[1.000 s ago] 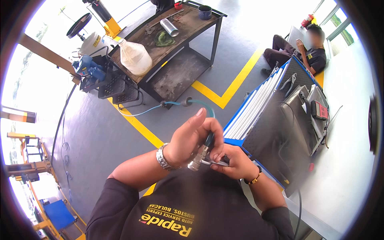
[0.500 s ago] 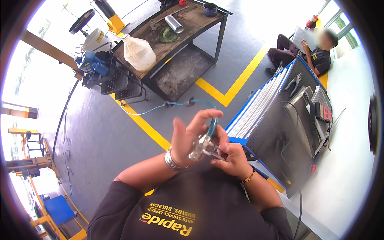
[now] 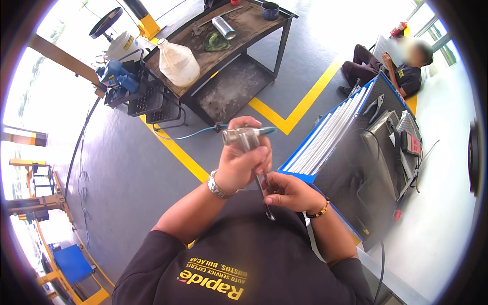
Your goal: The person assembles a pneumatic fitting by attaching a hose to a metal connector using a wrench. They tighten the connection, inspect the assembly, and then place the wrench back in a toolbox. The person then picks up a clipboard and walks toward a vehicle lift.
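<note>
My left hand (image 3: 243, 165), with a metal watch on its wrist, is raised in front of my chest. Its fingers are wrapped round a shiny metal hose fitting (image 3: 238, 136), blurred by motion. A short end of blue-green hose (image 3: 268, 130) points right from the fitting. Below that fist, a slim metal wrench (image 3: 269, 213) hangs with its ringed end downward. My right hand (image 3: 291, 193), wearing a beaded bracelet, pinches the wrench's shaft between thumb and fingers. How the wrench meets the fitting is hidden by my left fingers.
Ahead stands a dark work cart (image 3: 249, 25) bearing a cloudy plastic jug (image 3: 179, 63), a spray can (image 3: 223, 28) and a green rag (image 3: 217, 41). At right is a tool cart (image 3: 376, 132) with pliers (image 3: 374, 108). Beyond it, a person (image 3: 406, 76) sits.
My left hand has gone from spread fingers to a closed grip, lifting and turning the fitting leftward. The hose's loop has left view behind my hand. The wrench now points downward.
</note>
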The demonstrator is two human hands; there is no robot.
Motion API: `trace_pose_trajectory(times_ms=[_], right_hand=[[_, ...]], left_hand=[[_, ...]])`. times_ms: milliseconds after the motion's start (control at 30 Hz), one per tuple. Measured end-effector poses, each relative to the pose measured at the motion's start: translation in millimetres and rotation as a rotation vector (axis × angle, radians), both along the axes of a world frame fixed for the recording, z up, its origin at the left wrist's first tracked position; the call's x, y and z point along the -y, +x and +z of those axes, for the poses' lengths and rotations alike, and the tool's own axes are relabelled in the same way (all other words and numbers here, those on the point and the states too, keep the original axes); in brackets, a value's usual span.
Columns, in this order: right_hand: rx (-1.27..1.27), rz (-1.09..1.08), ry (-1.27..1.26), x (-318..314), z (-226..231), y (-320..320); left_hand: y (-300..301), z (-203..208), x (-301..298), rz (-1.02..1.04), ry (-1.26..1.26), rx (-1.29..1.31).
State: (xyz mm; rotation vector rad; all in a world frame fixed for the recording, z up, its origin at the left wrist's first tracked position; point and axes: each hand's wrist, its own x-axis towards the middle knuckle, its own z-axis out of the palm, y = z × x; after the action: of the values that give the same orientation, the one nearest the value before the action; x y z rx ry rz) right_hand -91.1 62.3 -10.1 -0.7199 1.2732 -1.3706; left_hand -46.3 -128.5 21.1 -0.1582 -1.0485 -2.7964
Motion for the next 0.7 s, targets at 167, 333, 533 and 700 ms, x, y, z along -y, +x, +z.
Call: trace_pose_trajectory(times_ms=[167,333,533,700], right_hand=[[-0.213,-0.011,0.035,-6,8,5],[-0.067,-0.207,-0.042,4,3,22],[-0.025,-0.275,-0.107,16,5,28],[-0.170,-0.283,-0.023,20,16,21]], left_hand=[[-2,4,-3,-0.013,-0.022,0.018],[-8,2,-2,0.208,-0.246,-0.055],[-3,13,-3,0.387,-0.248,0.002],[-6,7,-1,0.759,-0.584,0.144]])
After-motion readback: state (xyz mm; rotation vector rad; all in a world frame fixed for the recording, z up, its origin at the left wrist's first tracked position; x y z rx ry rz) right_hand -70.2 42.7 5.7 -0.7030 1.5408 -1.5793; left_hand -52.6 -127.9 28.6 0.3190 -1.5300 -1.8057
